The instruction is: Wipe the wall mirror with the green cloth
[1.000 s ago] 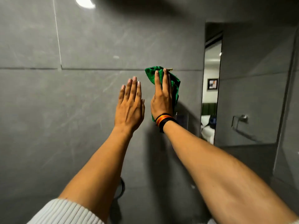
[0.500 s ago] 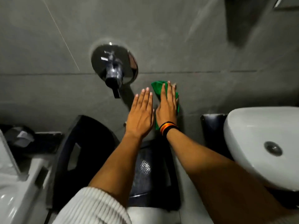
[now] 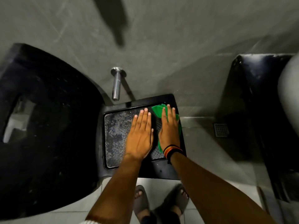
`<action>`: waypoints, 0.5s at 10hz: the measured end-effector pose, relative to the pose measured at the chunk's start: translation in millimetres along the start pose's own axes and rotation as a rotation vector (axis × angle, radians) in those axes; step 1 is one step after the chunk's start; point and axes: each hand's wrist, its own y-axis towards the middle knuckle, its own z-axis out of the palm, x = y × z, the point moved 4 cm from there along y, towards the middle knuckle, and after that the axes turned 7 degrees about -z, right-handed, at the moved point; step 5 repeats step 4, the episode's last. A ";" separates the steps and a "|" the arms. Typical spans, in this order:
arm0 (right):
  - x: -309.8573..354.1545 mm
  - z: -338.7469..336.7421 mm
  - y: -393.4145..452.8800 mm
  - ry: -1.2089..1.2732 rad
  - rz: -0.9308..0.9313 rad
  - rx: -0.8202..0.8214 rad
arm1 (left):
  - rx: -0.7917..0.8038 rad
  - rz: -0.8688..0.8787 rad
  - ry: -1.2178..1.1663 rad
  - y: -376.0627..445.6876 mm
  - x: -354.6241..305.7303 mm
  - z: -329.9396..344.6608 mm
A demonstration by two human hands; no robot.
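The green cloth [image 3: 157,111] lies crumpled under my right hand [image 3: 169,131], which is flat on it with fingers stretched forward; a striped band circles that wrist. My left hand [image 3: 140,135] is flat beside it, fingers straight, holding nothing. Both hands appear over the textured top of a black square stool [image 3: 161,172]; I cannot tell whether they touch it. The wall mirror is out of view.
A large black plastic chair [image 3: 48,126] fills the left. A metal spout [image 3: 116,84] juts from the grey tiled wall above the stool. A floor drain [image 3: 221,129], a dark stand [image 3: 252,102] and a white basin edge [image 3: 289,88] are at the right. My sandalled feet [image 3: 140,202] are below.
The view has swung down from the wall and mirror to the floor. Both hands, with the cloth under the right, have come down the wall to the level of the black stool.
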 end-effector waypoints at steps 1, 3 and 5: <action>-3.5 30.5 -1.8 0.026 -0.007 0.084 | 0.030 -0.035 -0.003 -1.2 11.1 20.1; -4.4 50.5 -0.9 -0.066 -0.026 0.193 | 0.065 -0.072 0.037 -1.2 20.6 21.4; 1.4 30.4 5.8 -0.072 -0.051 0.133 | 0.069 -0.078 0.056 2.8 11.9 6.3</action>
